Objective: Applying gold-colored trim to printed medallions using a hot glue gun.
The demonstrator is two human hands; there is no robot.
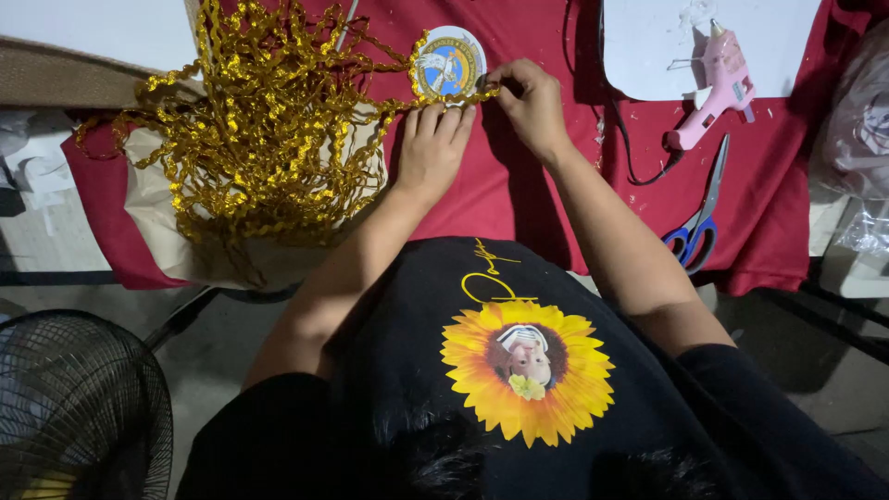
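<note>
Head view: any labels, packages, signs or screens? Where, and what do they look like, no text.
Round printed label: top centre on the red tablecloth, white rim, blue and yellow picture; both hands, left and right, press gold zigzag trim along its lower edge.
Clear plastic bag: right edge, crumpled, contents unclear.
No signs or screens.

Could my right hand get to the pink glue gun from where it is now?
Probably yes. The right hand pinches gold trim by the round badge; bare red cloth lies between it and the glue gun.
</note>
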